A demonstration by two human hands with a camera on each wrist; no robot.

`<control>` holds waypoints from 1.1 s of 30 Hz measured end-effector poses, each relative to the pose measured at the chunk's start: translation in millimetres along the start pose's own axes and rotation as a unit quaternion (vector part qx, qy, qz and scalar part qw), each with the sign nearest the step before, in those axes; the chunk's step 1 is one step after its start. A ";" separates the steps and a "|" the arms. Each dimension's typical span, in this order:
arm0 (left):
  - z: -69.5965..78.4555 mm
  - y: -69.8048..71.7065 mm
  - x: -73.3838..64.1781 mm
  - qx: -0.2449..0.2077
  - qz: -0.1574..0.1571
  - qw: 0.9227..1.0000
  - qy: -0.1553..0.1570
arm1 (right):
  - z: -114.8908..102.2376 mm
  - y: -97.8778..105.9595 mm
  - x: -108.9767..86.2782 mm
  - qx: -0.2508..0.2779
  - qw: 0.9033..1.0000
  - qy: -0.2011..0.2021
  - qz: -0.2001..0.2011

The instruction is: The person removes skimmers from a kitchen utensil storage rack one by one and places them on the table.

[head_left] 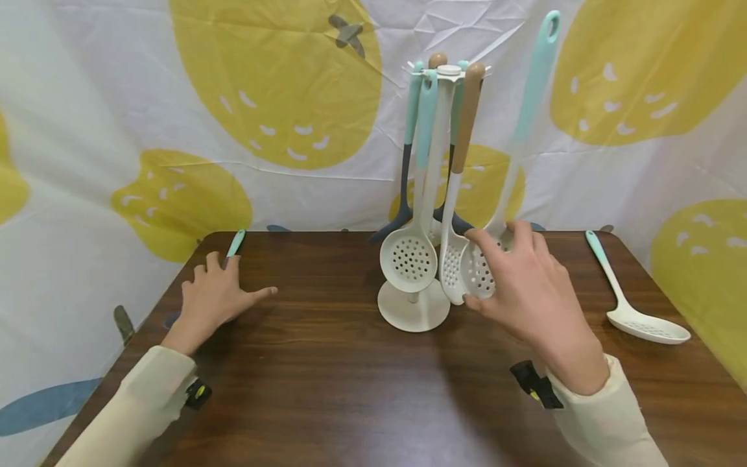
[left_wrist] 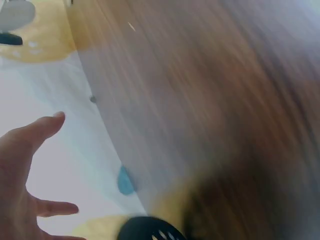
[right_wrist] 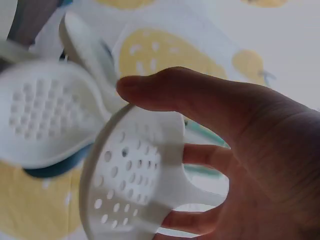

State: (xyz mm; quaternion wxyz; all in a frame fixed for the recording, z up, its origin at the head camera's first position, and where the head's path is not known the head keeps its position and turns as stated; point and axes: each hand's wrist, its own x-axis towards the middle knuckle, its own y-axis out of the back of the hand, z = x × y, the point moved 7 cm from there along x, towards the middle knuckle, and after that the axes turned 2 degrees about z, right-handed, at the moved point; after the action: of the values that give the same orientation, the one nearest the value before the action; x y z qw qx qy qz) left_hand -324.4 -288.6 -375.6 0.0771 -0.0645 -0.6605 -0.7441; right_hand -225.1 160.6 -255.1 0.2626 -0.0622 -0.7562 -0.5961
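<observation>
My right hand [head_left: 539, 295] grips the round, hole-pierced head of a white skimmer [right_wrist: 145, 125], thumb on its rim and fingers behind. Its mint handle [head_left: 537, 84] points up, right of a white utensil stand [head_left: 403, 319]. The held head overlaps a white slotted spoon [head_left: 452, 259] with a tan handle; whether they touch I cannot tell. Over the table's left side my left hand [head_left: 213, 292] is spread and holds nothing. Beneath it lies a utensil with a mint handle [head_left: 236, 242], mostly hidden; a dark slotted head [left_wrist: 150, 229] shows in the left wrist view.
Another white skimmer [head_left: 411, 259] with a mint handle hangs at the stand's front, with dark-headed utensils [head_left: 405, 194] behind. A white slotted spoon [head_left: 648, 324] lies at the right of the brown wooden table [head_left: 327, 389]. Behind hangs a lemon-print cloth [head_left: 280, 201].
</observation>
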 end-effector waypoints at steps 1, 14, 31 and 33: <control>6.7 1.2 0.8 -0.001 0.011 1.000 -0.009 | 7.0 0.2 0.8 0.001 1.000 -0.010 -0.012; 106.3 19.8 -9.5 -0.116 0.096 0.985 -0.086 | 102.2 -41.4 1.6 0.043 0.962 -0.087 -0.257; 193.2 31.1 -15.0 -0.246 0.104 0.955 -0.125 | 179.5 -81.4 -20.4 0.067 0.904 -0.158 -0.393; 200.5 33.3 -15.8 -0.256 0.106 0.951 -0.134 | 182.5 -82.2 -22.6 0.072 0.901 -0.165 -0.395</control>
State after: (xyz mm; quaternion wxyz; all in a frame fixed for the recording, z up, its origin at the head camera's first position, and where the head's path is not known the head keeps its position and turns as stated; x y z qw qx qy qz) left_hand -303.4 -92.9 -322.4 0.0472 -0.2513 -0.4416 -0.8600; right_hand -298.1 312.8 -364.9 -0.1193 0.1629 -0.7921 -0.5760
